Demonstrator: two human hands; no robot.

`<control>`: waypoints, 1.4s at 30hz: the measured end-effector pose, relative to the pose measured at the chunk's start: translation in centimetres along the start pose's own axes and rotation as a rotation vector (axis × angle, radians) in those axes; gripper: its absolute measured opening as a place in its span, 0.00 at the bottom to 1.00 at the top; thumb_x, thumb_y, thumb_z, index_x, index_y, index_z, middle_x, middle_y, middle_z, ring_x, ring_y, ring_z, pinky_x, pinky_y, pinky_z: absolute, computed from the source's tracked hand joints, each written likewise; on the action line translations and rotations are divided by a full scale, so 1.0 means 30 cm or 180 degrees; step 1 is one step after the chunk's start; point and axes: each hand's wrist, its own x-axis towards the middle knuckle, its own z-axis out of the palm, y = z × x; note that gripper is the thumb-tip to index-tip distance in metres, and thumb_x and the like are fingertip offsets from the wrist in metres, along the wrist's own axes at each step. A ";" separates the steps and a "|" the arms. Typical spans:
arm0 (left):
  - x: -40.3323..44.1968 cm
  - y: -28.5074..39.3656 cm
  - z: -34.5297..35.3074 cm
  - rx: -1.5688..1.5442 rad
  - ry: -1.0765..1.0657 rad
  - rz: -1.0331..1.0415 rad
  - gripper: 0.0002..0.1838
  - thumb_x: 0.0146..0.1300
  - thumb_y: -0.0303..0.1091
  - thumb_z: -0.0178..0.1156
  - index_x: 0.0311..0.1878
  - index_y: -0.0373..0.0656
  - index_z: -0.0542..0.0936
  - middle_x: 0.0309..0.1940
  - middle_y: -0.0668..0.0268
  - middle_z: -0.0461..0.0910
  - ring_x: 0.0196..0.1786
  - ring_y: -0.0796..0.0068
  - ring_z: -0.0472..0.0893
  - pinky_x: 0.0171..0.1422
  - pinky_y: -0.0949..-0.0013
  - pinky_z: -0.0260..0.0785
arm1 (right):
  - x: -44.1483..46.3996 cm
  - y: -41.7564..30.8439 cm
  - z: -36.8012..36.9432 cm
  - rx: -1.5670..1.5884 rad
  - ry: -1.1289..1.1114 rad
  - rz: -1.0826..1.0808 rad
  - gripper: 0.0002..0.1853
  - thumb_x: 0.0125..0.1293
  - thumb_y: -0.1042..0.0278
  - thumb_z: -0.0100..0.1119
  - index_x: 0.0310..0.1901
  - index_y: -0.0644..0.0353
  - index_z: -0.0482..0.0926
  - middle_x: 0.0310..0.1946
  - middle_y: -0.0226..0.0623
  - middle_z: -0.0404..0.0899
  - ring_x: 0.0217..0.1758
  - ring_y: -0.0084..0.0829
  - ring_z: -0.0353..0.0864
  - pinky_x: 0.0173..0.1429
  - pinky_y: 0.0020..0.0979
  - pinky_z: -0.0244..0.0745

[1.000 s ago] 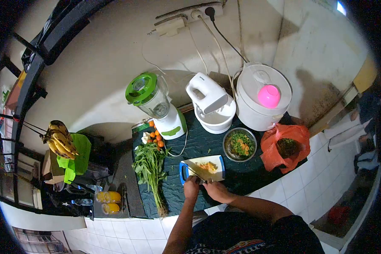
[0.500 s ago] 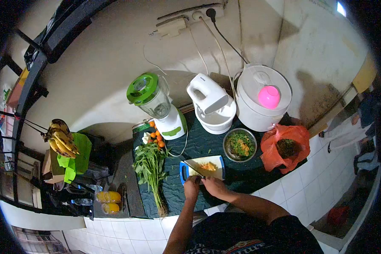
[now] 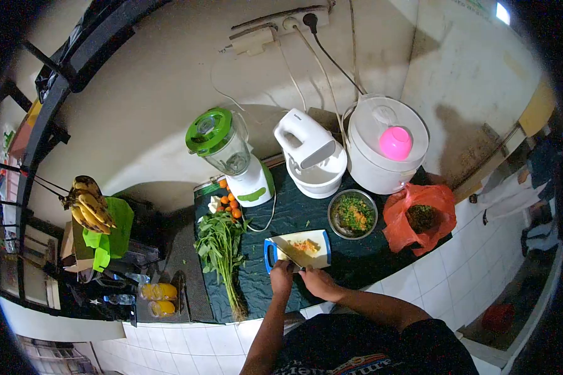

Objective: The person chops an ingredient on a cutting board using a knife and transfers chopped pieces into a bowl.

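Note:
A white cutting board (image 3: 319, 244) with blue ends lies on the dark-covered table in front of me. Finely chopped orange bits (image 3: 306, 245) are heaped on its middle. My right hand (image 3: 319, 282) is closed around the handle of a knife (image 3: 291, 257), whose blade slants up and left over the board. Close beside it, my left hand (image 3: 282, 279) is at the board's front left edge with its fingers bent together; what they hold is hidden. Behind the board to the right stands a metal bowl (image 3: 341, 232) of chopped greens and orange bits.
Leafy greens with roots (image 3: 224, 250) lie left of the board, near small orange fruits (image 3: 233, 204). A blender (image 3: 250, 181), a white hand mixer on its bowl (image 3: 317, 181) and a white round appliance (image 3: 375, 165) line the wall. A red plastic bag (image 3: 399, 232) sits at right.
My right hand has dropped slightly toward me with the knife handle, and a small gap shows between my hands. The whole view has shifted a little.

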 end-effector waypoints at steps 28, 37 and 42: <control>-0.007 0.015 -0.003 0.0059 -0.0196 -0.0080 0.07 0.59 0.29 0.60 0.39 0.41 0.84 0.34 0.49 0.81 0.38 0.46 0.82 0.43 0.51 0.76 | 0.062 0.019 -0.001 -0.0535 0.0523 -0.0224 0.20 0.71 0.52 0.51 0.40 0.64 0.77 0.25 0.51 0.82 0.30 0.53 0.85 0.34 0.50 0.81; -0.013 0.016 0.007 0.0107 -0.0034 0.0242 0.05 0.60 0.30 0.59 0.33 0.39 0.81 0.31 0.51 0.79 0.34 0.46 0.81 0.37 0.49 0.75 | 0.005 -0.009 -0.056 -0.0201 0.0124 -0.0191 0.22 0.75 0.54 0.45 0.39 0.69 0.77 0.31 0.59 0.82 0.33 0.56 0.84 0.36 0.52 0.79; -0.021 0.033 0.000 0.0176 -0.0054 0.0145 0.05 0.59 0.29 0.59 0.32 0.39 0.80 0.31 0.51 0.78 0.35 0.46 0.80 0.38 0.50 0.74 | -0.010 0.015 -0.012 -0.0079 0.0153 -0.0347 0.22 0.75 0.55 0.45 0.40 0.71 0.75 0.29 0.57 0.82 0.32 0.57 0.83 0.37 0.52 0.78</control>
